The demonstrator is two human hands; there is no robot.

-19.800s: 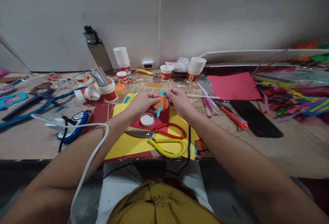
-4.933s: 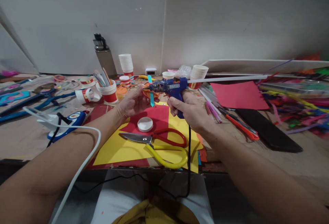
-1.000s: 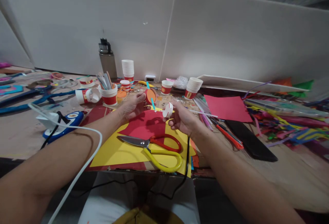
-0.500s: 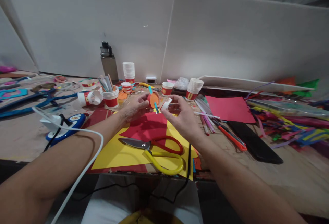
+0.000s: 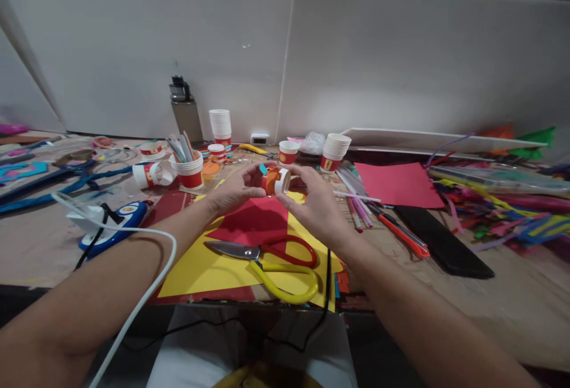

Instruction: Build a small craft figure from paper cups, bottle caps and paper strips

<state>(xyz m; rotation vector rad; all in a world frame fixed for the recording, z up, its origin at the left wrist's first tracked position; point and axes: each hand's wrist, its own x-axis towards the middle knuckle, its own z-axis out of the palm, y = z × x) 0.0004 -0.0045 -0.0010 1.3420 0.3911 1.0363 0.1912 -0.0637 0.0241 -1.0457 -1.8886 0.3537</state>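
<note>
My left hand [image 5: 236,189] is closed around a small cut paper cup piece [image 5: 269,183] with orange paper and a blue strip on it. From the other side, my right hand [image 5: 314,198] grips a white paper cup ring [image 5: 282,181], its edge against the orange paper. Whether the two pieces are joined cannot be told. Below the hands lie a red paper sheet [image 5: 253,222] and a yellow paper sheet [image 5: 196,272]. Scissors [image 5: 253,253] with one red and one yellow handle rest on them.
At the left, a cup of pens [image 5: 189,173] stands near a tipped paper cup [image 5: 145,175]. Stacked cups [image 5: 220,124] are at the back. A utility knife [image 5: 405,237], a black slab [image 5: 440,242] and red paper [image 5: 398,184] lie right. A white cable [image 5: 169,257] crosses my left forearm.
Both hands have come closer together. The orange-faced piece has turned sideways and now meets the white ring; earlier they were slightly apart, with the orange disc facing me.
</note>
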